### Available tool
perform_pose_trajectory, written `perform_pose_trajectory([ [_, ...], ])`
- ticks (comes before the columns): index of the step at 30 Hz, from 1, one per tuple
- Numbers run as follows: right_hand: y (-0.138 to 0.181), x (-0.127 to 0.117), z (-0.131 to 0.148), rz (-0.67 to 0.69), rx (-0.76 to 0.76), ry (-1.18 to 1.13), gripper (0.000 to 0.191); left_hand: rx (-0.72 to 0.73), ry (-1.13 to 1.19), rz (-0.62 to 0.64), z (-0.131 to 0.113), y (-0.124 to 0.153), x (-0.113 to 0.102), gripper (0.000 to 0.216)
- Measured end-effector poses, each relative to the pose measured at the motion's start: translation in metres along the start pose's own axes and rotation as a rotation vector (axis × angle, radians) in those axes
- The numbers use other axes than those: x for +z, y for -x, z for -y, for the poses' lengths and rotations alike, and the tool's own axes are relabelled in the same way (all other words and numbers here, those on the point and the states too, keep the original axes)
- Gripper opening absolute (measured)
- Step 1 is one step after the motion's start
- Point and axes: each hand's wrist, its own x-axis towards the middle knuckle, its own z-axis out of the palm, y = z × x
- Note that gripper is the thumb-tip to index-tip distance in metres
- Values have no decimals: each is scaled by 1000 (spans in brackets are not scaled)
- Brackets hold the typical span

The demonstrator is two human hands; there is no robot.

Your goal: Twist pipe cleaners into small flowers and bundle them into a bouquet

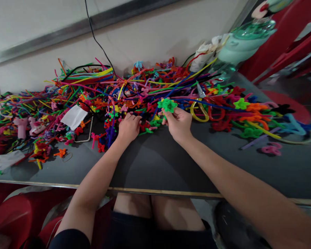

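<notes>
A green pipe-cleaner flower point(168, 104) with several looped petals is pinched in my right hand point(180, 123), raised just above the front of the pile. My left hand point(129, 128) rests at the near edge of the pile, its fingers curled down among small pipe-cleaner pieces. Whatever lies under those fingertips is hidden. Between the two hands are green and pink bits point(151, 128) on the dark table point(155, 162). To the right of my right hand lie yellow-handled scissors point(200, 110), blades pointing away.
Tangled coloured pipe cleaners point(75, 83) stretch along the wall. A white paper point(74, 117) lies at left. Orange flowers point(257, 108) and a pink one point(271, 149) sit at right. Behind stand a paper cup point(200, 61) and green bottle point(242, 43). A black cord point(93, 33) hangs down the wall.
</notes>
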Motion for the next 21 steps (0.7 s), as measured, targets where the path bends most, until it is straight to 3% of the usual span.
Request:
perform_pose_trajectory([
  [7, -3, 2, -3, 5, -19, -4, 34, -197, -50, -24, -3, 1, -1, 24],
  [15, 2, 1, 1, 51, -16, -27, 35, -272, -38, -10, -3, 3, -4, 17],
  [18, 1, 0, 4, 52, -7, -42, 34, -313, 59, -110, 0, 3, -5, 14],
  [21, -2, -1, 6, 45, -3, -73, 33, -306, 213, -317, 4, 2, -2, 11],
])
